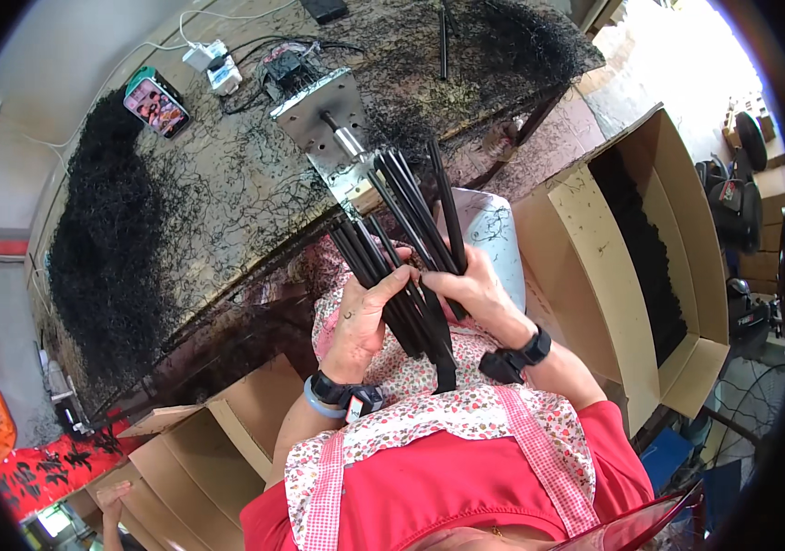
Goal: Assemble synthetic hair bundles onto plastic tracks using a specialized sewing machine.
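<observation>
Two bundles of slim black tubes (pixel 411 207) are in my hands above my lap, tilted with their upper ends at the table's edge. My left hand (pixel 365 317) is closed round the left bundle (pixel 355 253), thumb across it. My right hand (pixel 475 292) grips the right bundle, and one tube (pixel 447 207) splays apart from the rest. My thumbs nearly meet between the bundles. Just beyond the tube ends, a metal spindle (pixel 348 140) sticks out over a steel plate (pixel 314 106) on the table. Whether the tubes are hollow cannot be made out.
Curly black shavings (pixel 107 248) heap on the table's left and scatter across it. A lit phone (pixel 155 107) leans near a white plug adapter (pixel 218 66). An open carton (pixel 585 266) with black contents stands right; another carton (pixel 195 459) is lower left, near another person's hand (pixel 113 496).
</observation>
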Motion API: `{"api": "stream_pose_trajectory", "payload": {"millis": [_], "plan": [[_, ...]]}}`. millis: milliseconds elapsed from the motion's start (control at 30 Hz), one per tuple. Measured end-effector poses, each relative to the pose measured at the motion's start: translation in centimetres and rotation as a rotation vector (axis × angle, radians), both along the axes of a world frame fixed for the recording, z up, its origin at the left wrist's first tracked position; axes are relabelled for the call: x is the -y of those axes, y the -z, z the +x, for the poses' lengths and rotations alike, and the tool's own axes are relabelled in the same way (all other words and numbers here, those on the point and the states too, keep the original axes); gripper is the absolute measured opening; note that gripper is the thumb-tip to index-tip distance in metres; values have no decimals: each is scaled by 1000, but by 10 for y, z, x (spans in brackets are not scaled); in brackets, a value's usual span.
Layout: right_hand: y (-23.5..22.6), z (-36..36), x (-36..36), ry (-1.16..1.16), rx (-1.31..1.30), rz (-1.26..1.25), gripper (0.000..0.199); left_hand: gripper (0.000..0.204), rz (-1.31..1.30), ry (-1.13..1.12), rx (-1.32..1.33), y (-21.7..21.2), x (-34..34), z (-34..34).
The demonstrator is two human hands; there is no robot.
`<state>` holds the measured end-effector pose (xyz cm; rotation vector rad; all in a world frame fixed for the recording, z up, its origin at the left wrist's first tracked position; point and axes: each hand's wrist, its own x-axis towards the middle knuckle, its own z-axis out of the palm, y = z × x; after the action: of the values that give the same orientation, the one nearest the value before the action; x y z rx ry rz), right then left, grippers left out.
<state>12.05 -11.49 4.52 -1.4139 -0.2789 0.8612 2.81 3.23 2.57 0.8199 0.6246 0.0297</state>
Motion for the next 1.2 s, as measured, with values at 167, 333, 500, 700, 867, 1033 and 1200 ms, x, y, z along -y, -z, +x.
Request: {"api": "stream_pose_trajectory", "payload": {"millis": [167, 333, 500, 700, 867, 1033, 1200], "plan": [[7, 3, -7, 19, 40, -58, 31, 32, 65, -37, 26, -7, -1, 3], [9, 20, -14, -25, -62, 91, 36, 32, 242, -88, 66, -8, -8, 13], [-4, 4, 6, -66, -200, 62, 42, 34, 223, -55, 85, -4, -10, 40], [-2, 1, 5, -11, -134, 29, 43, 33, 114, -122, 44, 2, 10, 40], [10, 26, -14, -55, -80, -3, 39, 29, 170, -174, 127, 14, -4, 61], [1, 13, -1, -88, -77, -84, 32, 27, 185, -127, 82, 6, -1, 45], [-4, 8, 1, -67, -81, -194, 26, 24, 234, -157, 17, -4, 5, 43]]}}
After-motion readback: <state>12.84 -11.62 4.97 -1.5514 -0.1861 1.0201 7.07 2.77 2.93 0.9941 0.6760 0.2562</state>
